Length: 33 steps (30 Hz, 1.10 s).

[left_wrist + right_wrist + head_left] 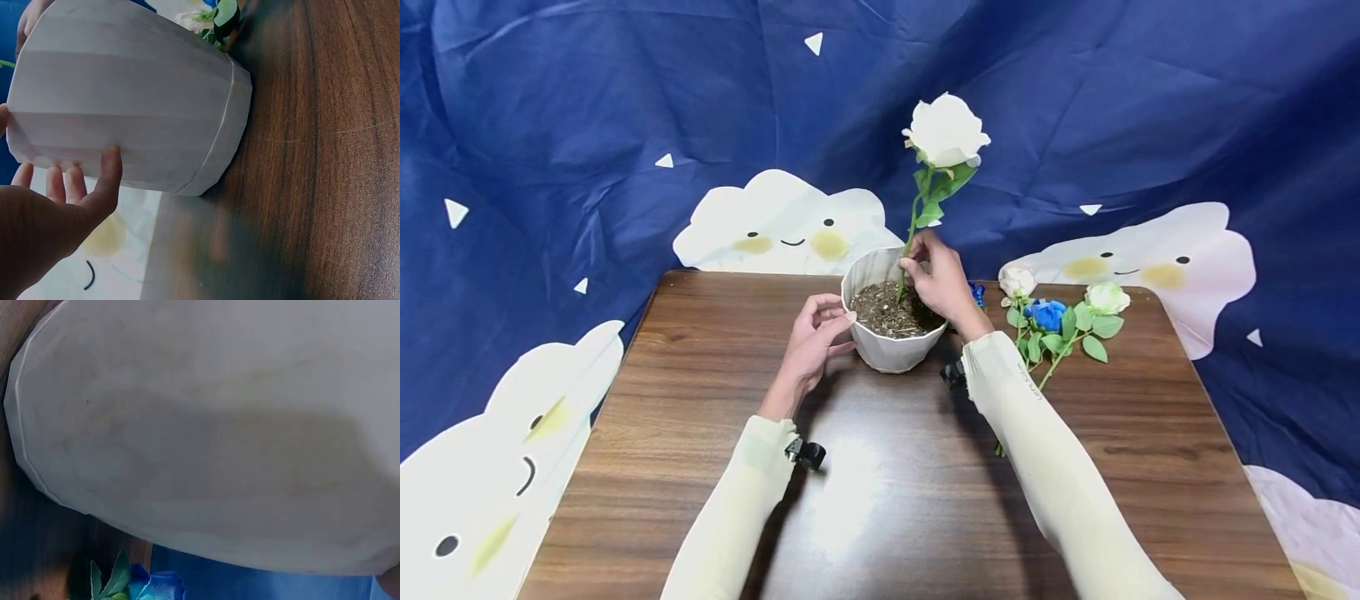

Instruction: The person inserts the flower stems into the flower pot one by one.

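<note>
A white faceted flower pot (897,354) filled with brown soil (880,312) stands near the table's back edge. Over it, my right hand (942,279) pinches the green stem of a white rose (946,132). The rose stands nearly upright, its stem's lower end at the soil. On the pot's left side, my left hand (812,337) rests with its fingers spread against the wall and rim. In the left wrist view, the left hand's fingertips (111,156) touch the pot's side. The pot wall (206,437) fills most of the right wrist view, where the right hand is almost wholly hidden.
Right of the pot lie a blue rose (1047,315), a greenish-white rose (1107,297) and a pale pink rose (1018,281) with leafy stems. Another blue bloom (977,292) shows behind the right wrist. A blue cloth (625,100) with clouds hangs behind the wooden table (715,350).
</note>
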{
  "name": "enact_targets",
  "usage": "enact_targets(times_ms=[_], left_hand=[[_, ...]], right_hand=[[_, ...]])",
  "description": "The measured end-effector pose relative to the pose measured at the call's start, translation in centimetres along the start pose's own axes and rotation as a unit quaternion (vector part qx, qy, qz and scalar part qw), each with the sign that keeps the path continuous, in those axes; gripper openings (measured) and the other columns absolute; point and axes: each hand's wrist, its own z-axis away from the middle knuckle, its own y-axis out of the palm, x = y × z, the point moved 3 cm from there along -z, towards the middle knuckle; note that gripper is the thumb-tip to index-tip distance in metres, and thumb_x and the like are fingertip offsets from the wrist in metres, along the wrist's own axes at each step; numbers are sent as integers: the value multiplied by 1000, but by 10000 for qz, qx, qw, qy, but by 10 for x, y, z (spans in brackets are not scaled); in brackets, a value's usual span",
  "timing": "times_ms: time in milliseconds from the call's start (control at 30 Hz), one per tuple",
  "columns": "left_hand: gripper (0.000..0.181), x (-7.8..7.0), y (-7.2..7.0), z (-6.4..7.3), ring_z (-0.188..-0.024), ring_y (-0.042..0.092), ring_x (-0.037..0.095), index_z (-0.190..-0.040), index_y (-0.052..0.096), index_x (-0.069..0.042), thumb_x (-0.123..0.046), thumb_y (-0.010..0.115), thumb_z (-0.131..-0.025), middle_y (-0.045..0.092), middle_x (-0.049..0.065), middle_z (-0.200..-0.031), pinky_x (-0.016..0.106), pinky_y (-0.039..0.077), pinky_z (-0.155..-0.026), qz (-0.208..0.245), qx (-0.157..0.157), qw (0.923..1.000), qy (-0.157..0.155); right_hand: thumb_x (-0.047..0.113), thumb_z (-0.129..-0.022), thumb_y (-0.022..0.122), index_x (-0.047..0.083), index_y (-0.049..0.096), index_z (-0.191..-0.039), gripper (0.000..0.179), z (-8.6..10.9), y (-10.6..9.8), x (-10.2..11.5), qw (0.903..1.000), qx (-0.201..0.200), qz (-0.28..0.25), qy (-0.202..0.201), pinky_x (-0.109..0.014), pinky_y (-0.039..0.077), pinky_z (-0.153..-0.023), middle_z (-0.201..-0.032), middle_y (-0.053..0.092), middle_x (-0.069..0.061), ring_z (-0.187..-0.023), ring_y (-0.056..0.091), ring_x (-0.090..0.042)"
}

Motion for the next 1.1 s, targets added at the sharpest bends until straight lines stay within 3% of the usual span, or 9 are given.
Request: enact_targets(times_ms=[200, 500, 733, 867, 967, 1100], left_hand=[[39, -7, -4, -1, -94, 58, 15, -124, 51, -9, -1, 69, -91, 49, 7, -111, 61, 56, -93, -16, -30, 10000, 77], [36, -10, -9, 2, -93, 60, 14, -119, 53, -13, 1, 68, -90, 50, 5, -109, 61, 57, -93, 50, -129, 9999, 96], [36, -5, -5, 2, -93, 60, 15, -121, 53, -11, 1, 69, -90, 50, 6, -110, 62, 56, -93, 97, -79, 9999, 106], [35, -2, -3, 1, -92, 60, 13, -120, 53, -11, 0, 68, -91, 50, 6, -110, 62, 56, -93, 66, -47, 9999, 94], [35, -1, -2, 1, -93, 59, 13, -121, 52, -11, 0, 68, -91, 50, 5, -109, 60, 58, -93, 29, -6, 10000, 56], [36, 1, -1, 1, -95, 57, 13, -121, 52, -10, 0, 68, -91, 50, 6, -110, 59, 58, -92, 5, -1, 10000, 38]], right_hand=[[2, -97, 64, 3, 50, -99, 14, -7, 5, 4, 9979, 182, 592, -188, -34, 58, -74, -86, 62, -12, -77, 67, -27], [7, -99, 63, 5, 48, -99, 16, -11, 11, 6, 9951, 626, 754, -88, -35, 57, -75, -88, 63, -12, -77, 68, -25], [7, -98, 67, 1, 52, -100, 16, -6, 5, 4, 9989, 326, 337, 96, -37, 63, -76, -94, 63, -15, -86, 70, -29], [18, -97, 70, 3, 59, -101, 19, -3, -1, 6, 9955, 74, 938, -144, -38, 59, -85, -100, 65, -13, -96, 66, -27], [25, -96, 73, 5, 64, -100, 22, 1, -9, 10, 9891, -187, 1401, -413, -38, 57, -83, -99, 66, -10, -93, 64, -25], [24, -95, 74, 4, 66, -101, 22, 9, -22, 14, 9870, -503, 1406, -586, -36, 57, -83, -99, 66, -9, -93, 65, -23]])
